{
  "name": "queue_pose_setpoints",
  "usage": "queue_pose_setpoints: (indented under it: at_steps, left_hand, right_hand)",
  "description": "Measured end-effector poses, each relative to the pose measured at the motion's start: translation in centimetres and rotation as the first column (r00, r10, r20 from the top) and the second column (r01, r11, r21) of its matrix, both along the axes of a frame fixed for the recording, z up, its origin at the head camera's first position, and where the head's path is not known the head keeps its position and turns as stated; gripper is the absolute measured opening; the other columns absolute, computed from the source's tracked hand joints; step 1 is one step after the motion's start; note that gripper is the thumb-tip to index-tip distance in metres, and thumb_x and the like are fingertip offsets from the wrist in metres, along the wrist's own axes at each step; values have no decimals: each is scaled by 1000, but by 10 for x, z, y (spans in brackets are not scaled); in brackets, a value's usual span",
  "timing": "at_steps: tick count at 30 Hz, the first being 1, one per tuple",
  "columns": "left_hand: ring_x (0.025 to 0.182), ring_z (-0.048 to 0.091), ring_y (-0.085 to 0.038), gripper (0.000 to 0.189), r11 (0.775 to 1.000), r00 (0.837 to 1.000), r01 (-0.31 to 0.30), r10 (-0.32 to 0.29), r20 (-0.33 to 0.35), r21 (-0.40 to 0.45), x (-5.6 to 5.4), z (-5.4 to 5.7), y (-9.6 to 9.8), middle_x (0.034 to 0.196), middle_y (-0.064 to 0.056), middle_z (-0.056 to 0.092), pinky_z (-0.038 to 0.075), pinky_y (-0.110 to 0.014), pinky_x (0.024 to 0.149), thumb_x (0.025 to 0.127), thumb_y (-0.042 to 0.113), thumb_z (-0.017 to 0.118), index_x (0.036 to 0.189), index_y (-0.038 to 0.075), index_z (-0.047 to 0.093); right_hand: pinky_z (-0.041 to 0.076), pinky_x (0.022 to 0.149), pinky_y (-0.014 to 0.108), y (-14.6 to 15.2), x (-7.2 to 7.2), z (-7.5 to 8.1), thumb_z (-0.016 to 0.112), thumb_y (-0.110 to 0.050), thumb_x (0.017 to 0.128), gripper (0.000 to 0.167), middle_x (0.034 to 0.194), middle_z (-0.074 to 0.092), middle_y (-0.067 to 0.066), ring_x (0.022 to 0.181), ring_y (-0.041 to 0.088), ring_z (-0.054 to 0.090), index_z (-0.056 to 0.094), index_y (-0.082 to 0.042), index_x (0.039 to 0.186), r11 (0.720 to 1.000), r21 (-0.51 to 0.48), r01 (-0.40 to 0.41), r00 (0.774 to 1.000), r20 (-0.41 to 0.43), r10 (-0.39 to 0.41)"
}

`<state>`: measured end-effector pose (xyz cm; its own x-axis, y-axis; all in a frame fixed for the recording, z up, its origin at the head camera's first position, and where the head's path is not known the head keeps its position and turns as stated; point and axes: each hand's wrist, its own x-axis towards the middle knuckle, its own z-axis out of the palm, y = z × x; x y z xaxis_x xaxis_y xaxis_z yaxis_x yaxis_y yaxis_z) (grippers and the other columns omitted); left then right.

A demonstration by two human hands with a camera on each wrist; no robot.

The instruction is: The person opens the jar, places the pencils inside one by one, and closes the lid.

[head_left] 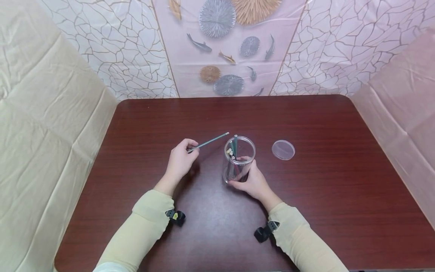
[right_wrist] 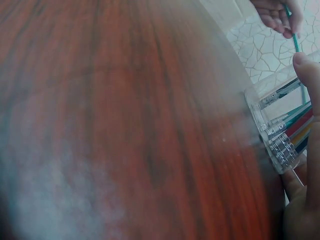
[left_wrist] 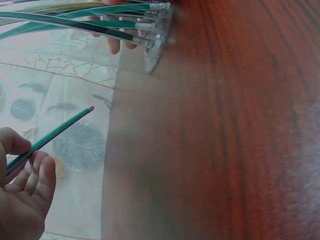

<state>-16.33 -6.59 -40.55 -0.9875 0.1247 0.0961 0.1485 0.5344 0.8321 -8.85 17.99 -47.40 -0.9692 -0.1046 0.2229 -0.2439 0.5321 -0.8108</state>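
Observation:
My left hand (head_left: 181, 160) pinches a slim green pencil (head_left: 212, 140) between thumb and fingers, left of the jar. The pencil slants up to the right, and its far end comes close to the jar's rim. A clear round jar (head_left: 253, 145) stands on the table with several pencils (head_left: 235, 142) leaning inside it. My right hand (head_left: 255, 182) grips the jar low on its right side, the thumb in front. The right wrist view shows green, red, yellow and dark pencils (right_wrist: 295, 122) through the jar wall. In the left wrist view the held pencil (left_wrist: 62, 125) sits well apart from the jar.
A clear round lid (head_left: 283, 150) lies flat on the table to the right of the jar. The dark red-brown wooden table (head_left: 323, 189) has rounded far corners. Patterned cloth (head_left: 217, 49) hangs behind it, and pale cloth walls (head_left: 44, 132) rise at both sides.

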Motion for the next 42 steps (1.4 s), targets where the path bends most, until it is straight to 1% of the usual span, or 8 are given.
queue_pose_setpoints:
  at_steps: [9,17,20,23,26,30,38,42]
  left_hand:
    - [77,61,-17,14,990,990,-35,53,-129,139,0,12,1,86,-5,66,48,-29,68,83,13,67,95,9,63]
    - [73,62,-17,12,965,984,-53,94,-149,255,1,26,3,82,-4,65,48,-23,65,82,12,69,90,8,62]
    - [71,63,-23,11,935,984,-34,93,-150,354,2,33,5,80,-9,64,50,-23,63,83,6,66,91,3,60]
    - [69,63,-32,10,886,983,15,72,-170,464,4,42,6,79,-17,62,54,-29,63,83,-4,60,92,-2,57]
    - [67,63,-29,11,836,979,63,54,-195,545,7,51,7,83,-21,59,54,-32,64,82,-11,55,92,-7,54]
    - [65,63,-17,10,778,974,99,51,-220,620,12,62,7,85,-19,59,54,-31,65,83,-11,56,92,-9,53]
    - [63,63,-14,9,683,975,93,84,-204,724,18,76,10,79,-8,63,55,-31,63,83,-6,63,89,-1,59]
    - [62,63,-14,12,633,970,122,89,-228,765,20,82,11,76,-5,64,55,-31,62,83,-6,63,88,4,61]
  right_hand:
    - [33,101,42,0,0,-1,86,-25,64,65,130,49,0,121,21,46,43,-10,109,1000,-6,2,1000,7,-2]
    - [34,100,42,0,0,1,86,-24,63,75,128,52,1,119,21,48,40,-5,119,1000,-14,-6,1000,-2,6]
    - [35,99,43,0,0,2,87,-24,63,81,127,53,3,119,22,48,37,-2,123,1000,-16,-11,1000,-9,11]
    - [35,99,42,0,0,2,87,-23,63,85,126,55,3,118,22,49,36,-1,127,1000,-15,-8,1000,-7,8]
    - [35,99,42,0,0,2,87,-23,63,88,125,56,3,118,21,49,34,-1,129,1000,-16,-7,1000,-4,7]
    - [36,98,42,0,0,3,87,-23,63,88,125,56,3,117,21,49,34,-2,130,1000,-22,-6,1000,-3,6]
    - [37,98,42,0,1,2,87,-23,62,88,126,54,3,116,21,50,34,-4,130,1000,-24,1,1000,13,-1]
    - [37,97,42,0,1,2,87,-24,63,87,126,54,2,116,21,50,35,-5,129,1000,-23,3,1000,14,-2]
